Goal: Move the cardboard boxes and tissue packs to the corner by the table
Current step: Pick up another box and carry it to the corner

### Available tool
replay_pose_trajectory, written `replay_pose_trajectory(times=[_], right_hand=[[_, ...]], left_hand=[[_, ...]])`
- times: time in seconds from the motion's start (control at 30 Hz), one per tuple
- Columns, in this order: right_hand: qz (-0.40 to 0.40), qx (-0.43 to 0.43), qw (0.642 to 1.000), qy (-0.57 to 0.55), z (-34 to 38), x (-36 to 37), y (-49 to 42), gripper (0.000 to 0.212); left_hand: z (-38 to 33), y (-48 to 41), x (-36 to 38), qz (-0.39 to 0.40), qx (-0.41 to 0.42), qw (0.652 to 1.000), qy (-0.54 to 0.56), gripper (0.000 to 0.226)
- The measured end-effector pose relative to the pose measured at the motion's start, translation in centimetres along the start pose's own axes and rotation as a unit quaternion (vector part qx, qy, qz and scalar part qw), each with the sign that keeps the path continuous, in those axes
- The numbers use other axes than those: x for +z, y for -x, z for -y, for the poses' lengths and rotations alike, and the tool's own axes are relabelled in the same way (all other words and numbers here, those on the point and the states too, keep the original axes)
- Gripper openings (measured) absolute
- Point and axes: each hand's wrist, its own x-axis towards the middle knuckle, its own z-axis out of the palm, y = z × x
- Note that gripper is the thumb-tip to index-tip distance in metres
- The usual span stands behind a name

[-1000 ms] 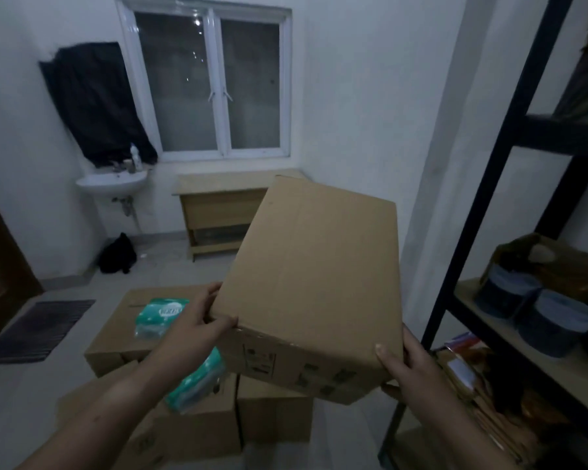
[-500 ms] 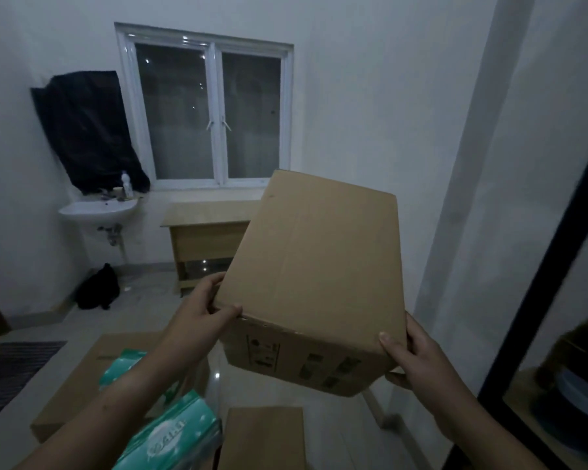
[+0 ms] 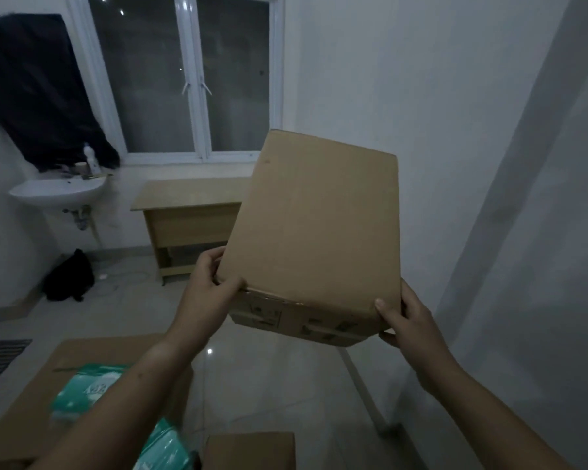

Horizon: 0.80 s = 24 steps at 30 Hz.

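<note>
The cardboard box (image 3: pixel 316 232) is up in the air, tilted. The left hand (image 3: pixel 211 293) grips its near left corner & the right hand (image 3: pixel 408 320) grips the near right one (thumb on top). The table (image 3: pixel 184 198) stands behind it. Green tissue packs (image 3: pixel 85 391) lie on a floor box (image 3: pixel 21 412).

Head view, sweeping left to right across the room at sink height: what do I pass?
Sink → wooden table → cardboard box → right hand gripping the box's corner.
</note>
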Motion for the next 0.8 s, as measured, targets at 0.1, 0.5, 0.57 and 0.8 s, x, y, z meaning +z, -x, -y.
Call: replay_pose_trajectory(times=[0.1, 0.5, 0.57, 0.8], right_hand=[[0.000, 0.016, 1.000, -0.015, -2.1, 0.4, -5.2, 0.043], [0.002, 0.114, 0.992, -0.061, -11.6, 5.4, -20.6, 0.033], [0.013, 0.126, 0.990, -0.059, -12.8, 5.4, -23.0, 0.036], [0.065, 0.133, 0.989, -0.017, -16.2, 6.2, -32.7, 0.036]], left_hand=[[1.5, -3.4, 2.4, -0.022, -0.011, 1.000, -0.002, 0.048], [7.7, -14.9, 6.3, -0.047, -0.038, 0.990, -0.125, 0.052], [8.7, -17.3, 6.8, -0.037, -0.053, 0.988, -0.140, 0.052], [13.9, -26.0, 8.8, -0.021, -0.118, 0.985, -0.124, 0.047]])
